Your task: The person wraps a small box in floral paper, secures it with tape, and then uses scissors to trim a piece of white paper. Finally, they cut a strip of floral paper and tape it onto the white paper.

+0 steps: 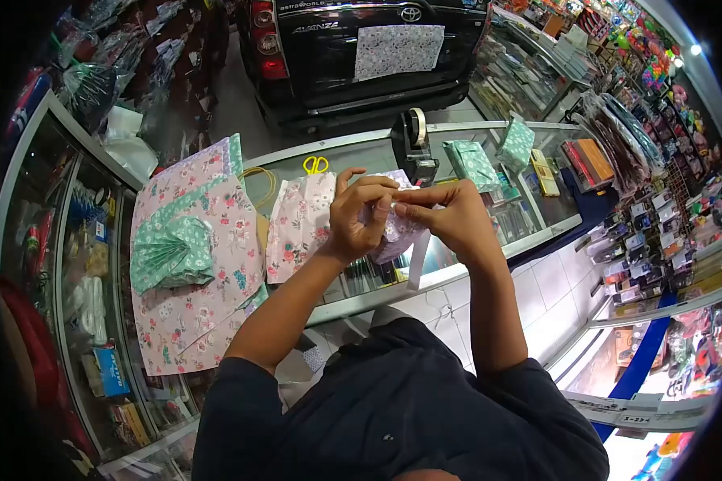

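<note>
Over the front of the glass counter, both hands meet at a small package (401, 232) in lilac floral wrapping paper. My left hand (359, 212) has its fingers curled against the package's upper left side. My right hand (452, 218) pinches at the top of the lilac paper, its fingertips close to the left ones. What exactly lies between the fingertips is too small to tell. A pale strip (417, 260) hangs below the package, beside my right wrist. Just left of my left hand lies folded pink floral paper (297, 216).
Yellow scissors (315, 165) and a tape dispenser (413, 144) stand along the counter's far side (341, 146). Green wrapped boxes (471, 164) sit to the right. At left, a green pleated package (172, 255) rests on pink floral sheets (217, 305). A black car (321, 64) is behind the counter.
</note>
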`<action>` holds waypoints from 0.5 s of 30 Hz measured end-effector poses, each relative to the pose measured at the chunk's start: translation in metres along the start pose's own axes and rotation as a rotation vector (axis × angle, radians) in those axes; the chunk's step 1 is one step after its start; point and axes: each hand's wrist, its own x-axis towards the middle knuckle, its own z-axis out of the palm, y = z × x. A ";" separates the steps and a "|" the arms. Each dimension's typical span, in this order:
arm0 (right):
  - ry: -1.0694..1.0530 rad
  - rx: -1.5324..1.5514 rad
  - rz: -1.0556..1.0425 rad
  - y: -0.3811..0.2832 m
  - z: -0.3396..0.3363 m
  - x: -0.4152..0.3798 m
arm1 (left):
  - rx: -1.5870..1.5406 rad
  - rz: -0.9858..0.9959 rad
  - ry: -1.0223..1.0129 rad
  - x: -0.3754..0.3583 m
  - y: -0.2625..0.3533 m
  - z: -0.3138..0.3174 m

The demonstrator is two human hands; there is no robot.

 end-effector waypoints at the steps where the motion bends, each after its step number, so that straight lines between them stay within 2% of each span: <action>1: 0.026 0.035 -0.020 0.001 0.001 0.000 | -0.026 0.002 0.013 0.002 0.004 0.000; 3: 0.056 0.069 -0.061 0.001 0.001 0.003 | -0.049 0.025 0.027 0.006 0.000 0.001; 6: 0.091 0.100 0.005 -0.004 0.002 0.001 | -0.043 -0.012 0.028 0.002 0.002 0.000; 8: 0.047 -0.053 -0.095 -0.004 -0.002 0.000 | -0.035 -0.004 0.075 0.002 0.002 0.004; 11: 0.069 -0.067 -0.104 0.005 -0.003 0.003 | -0.027 0.060 0.054 0.003 -0.002 0.000; 15: 0.050 -0.169 -0.096 -0.009 -0.017 0.002 | -0.017 0.050 0.028 0.004 -0.003 -0.003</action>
